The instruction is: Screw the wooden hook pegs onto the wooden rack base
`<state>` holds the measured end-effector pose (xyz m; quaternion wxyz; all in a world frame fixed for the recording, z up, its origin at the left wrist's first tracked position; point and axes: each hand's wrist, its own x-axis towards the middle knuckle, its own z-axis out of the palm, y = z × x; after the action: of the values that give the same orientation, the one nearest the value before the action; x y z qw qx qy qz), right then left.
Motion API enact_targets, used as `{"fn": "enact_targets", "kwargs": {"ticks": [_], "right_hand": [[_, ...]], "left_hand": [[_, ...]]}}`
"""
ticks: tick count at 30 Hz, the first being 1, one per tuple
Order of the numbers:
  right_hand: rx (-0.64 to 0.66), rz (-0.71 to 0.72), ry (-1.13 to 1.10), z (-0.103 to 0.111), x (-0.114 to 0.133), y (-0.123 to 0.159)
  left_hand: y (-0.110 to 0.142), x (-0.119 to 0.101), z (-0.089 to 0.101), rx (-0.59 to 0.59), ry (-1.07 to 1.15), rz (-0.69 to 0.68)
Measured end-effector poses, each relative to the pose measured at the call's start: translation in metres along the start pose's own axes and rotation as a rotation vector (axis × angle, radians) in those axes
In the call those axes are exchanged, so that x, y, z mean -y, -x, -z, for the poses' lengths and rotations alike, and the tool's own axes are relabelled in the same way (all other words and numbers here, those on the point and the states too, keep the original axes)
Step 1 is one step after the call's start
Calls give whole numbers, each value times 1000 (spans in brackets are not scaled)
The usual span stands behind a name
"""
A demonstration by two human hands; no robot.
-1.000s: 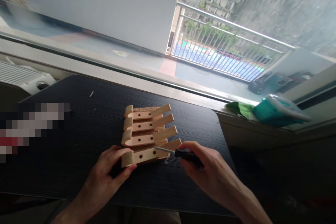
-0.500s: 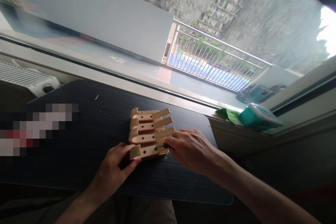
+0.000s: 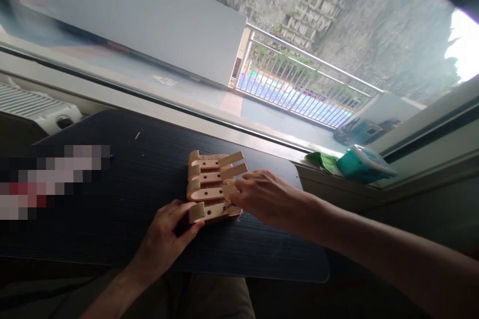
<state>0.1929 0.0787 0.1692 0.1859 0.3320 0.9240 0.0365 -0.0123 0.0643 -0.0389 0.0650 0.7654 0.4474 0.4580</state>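
A pale wooden piece [image 3: 211, 191] lies on the dark table, with several parallel strips that have rounded left ends and dark screws or holes in them. Some strips rise at the right. My left hand [image 3: 160, 234] clasps its near left corner, the thumb in front and the fingers behind. Over the near right end, my right hand [image 3: 262, 197] is closed around a thin dark tool [image 3: 227, 207], whose tip points at a screw or hole in the nearest strip. My fingers hide most of the tool, so its kind is unclear.
The dark table [image 3: 93, 239] reaches to the window sill. A teal box [image 3: 364, 167] and a green cloth [image 3: 322, 160] sit on the sill at right. A white slatted unit [image 3: 33, 104] stands at left. A pixelated patch covers the table's left side.
My right hand has turned and shifted slightly up and left, covering more of the tool and the third strip's raised end. My left hand keeps its hold on the wooden piece.
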Motion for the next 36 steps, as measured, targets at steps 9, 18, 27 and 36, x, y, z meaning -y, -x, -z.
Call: {"fn": "enact_targets", "kwargs": {"ticks": [9,18,27,36], "right_hand": [[144,-105,-87,8,-10,-5],[159,14,6,15,-5,-18],[97,143,52,7,0,-14],[112,280,269,-1,16,-11]], "left_hand": [[1,3,-2,30,6,24],[3,3,-1,37,18,48],[3,2,-1,32,43,74],[-1,-1,2,39,41,45]]}}
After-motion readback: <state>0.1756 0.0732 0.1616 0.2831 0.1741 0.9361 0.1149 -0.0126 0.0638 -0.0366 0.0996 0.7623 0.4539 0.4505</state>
